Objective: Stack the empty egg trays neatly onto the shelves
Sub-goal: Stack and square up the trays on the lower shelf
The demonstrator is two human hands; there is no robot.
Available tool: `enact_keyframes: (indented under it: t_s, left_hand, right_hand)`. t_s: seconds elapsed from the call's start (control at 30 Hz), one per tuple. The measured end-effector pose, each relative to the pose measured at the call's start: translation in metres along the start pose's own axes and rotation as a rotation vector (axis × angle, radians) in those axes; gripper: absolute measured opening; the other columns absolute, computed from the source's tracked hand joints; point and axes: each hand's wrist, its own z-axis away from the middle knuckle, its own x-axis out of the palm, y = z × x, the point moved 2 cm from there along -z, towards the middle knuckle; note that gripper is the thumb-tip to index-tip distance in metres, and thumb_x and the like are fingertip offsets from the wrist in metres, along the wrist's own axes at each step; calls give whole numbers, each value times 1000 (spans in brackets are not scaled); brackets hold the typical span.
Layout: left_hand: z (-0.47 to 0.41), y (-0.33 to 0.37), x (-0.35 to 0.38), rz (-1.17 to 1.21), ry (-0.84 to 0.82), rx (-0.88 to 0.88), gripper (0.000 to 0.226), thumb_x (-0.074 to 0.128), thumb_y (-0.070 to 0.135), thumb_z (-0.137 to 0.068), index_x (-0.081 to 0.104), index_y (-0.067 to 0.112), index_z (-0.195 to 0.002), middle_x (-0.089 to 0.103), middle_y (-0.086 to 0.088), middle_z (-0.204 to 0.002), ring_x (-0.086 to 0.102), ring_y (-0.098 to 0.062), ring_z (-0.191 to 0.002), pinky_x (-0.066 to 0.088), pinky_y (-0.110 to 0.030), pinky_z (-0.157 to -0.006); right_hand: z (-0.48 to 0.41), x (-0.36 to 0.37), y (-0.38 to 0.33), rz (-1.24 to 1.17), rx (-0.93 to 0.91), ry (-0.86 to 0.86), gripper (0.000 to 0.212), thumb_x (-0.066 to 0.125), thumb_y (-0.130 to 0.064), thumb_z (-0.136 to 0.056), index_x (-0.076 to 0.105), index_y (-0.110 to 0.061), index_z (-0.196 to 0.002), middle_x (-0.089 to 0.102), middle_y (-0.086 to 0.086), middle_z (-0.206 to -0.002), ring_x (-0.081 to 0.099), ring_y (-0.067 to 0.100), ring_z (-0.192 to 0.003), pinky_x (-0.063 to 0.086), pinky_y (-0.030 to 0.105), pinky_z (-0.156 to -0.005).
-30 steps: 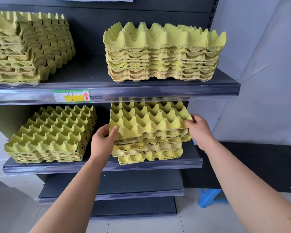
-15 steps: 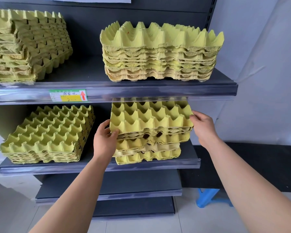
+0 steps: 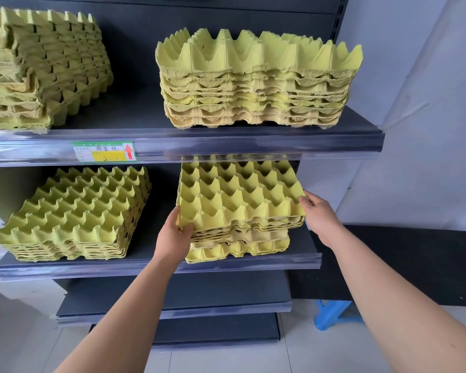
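Left hand (image 3: 174,238) and right hand (image 3: 319,214), fingers curled, grip opposite front corners of the upper egg trays (image 3: 240,195) over the lower trays (image 3: 240,250) on the middle shelf (image 3: 301,261).

Egg trays (image 3: 240,195): matt, rough yellow-green pulp paper. Shelves (image 3: 253,141): dark matt metal, glossy clear plastic edge strips.

Level: bright and even; the held trays (image 3: 240,195) show a clean yellow-green.
Source: out of view; soft and diffuse, the white wall (image 3: 428,90) the brightest area.
Shadows: deep under the upper shelf (image 3: 135,114) and behind the lower-left stack (image 3: 73,219); faint elsewhere.
Glare: pale streaks along the clear price strip (image 3: 226,148), which mirrors tray tops.
Focus: crisp centre; mild softness at the corners.
Distortion: wide-angle bowing; shelf fronts curve, the right upright (image 3: 340,12) leans.
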Motion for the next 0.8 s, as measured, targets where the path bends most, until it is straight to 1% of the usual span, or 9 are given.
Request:
enact_keyframes:
  t_s: [0.1, 0.2, 0.3, 0.37, 0.5, 0.6, 0.7, 0.73, 0.8]
  left_hand:
    - [4, 3, 2, 37, -6, 9, 59, 52, 19, -98, 30, 34, -150, 67, 4, -117, 65, -16, -83, 48, -23, -59]
    - [2, 7, -3, 89, 25, 26, 59, 54, 15, -97, 34, 34, -148, 66, 3, -118, 66, -14, -91, 48, -22, -63]
    - [1, 12, -10, 141, 51, 52, 57, 55, 14, -96, 38, 40, -144, 68, 3, -114, 68, -22, -93, 55, -36, -71]
    - [1, 15, -13, 158, 65, 64, 56, 55, 15, -96, 39, 43, -142, 67, 4, -114, 67, -21, -89, 55, -39, -71]
    - [-2, 14, -22, 198, 95, 75, 57, 52, 11, -96, 39, 42, -142, 65, 4, -116, 66, -15, -84, 53, -32, -64]
    - [-5, 7, -28, 178, 109, 74, 59, 49, 9, -97, 37, 40, -144, 64, 5, -115, 64, -10, -81, 46, -21, -56]
    - [-7, -5, -27, 144, 63, 29, 60, 49, 10, -97, 32, 35, -149, 62, 3, -124, 64, -10, -91, 46, -18, -66]
    - [-7, -10, -24, 126, 38, 9, 60, 49, 12, -98, 30, 33, -150, 60, 3, -130, 62, -12, -99, 46, -20, -74]
    - [-4, -15, -19, 77, -4, -26, 60, 49, 18, -99, 25, 31, -152, 55, 3, -137, 55, -13, -106, 40, -26, -85]
  right_hand:
    - [-1, 3, 4, -33, 21, -5, 43, 42, -32, -101, 40, -32, -143, 51, -8, -140, 49, 17, -127, 38, 42, -109]
    - [-2, 3, 2, -60, -19, 39, 39, 46, -22, -98, 52, -31, -136, 62, -12, -124, 58, 13, -114, 44, 37, -104]
    - [1, 5, -5, -76, -74, 74, 37, 47, -18, -97, 57, -28, -131, 65, -12, -119, 60, 11, -109, 48, 29, -95]
    - [3, 6, -9, -88, -105, 98, 37, 47, -17, -97, 57, -26, -132, 65, -11, -121, 60, 11, -110, 47, 28, -96]
    - [5, 13, -6, -71, -118, 105, 40, 49, -20, -95, 54, -24, -135, 61, -8, -129, 58, 13, -116, 46, 34, -102]
    - [5, 23, -1, -59, -110, 82, 41, 50, -23, -95, 53, -25, -135, 59, -6, -131, 60, 14, -113, 50, 26, -92]
    - [5, 35, 2, -37, -84, 55, 35, 49, -25, -98, 56, -25, -132, 64, -5, -123, 65, 22, -92, 49, 21, -69]
    - [4, 38, 4, -17, -65, 51, 35, 47, -25, -98, 55, -24, -133, 63, -4, -124, 64, 21, -91, 47, 22, -67]
    - [3, 41, 8, 35, -29, 50, 41, 44, -28, -100, 47, -22, -140, 56, 0, -134, 59, 18, -107, 45, 24, -75]
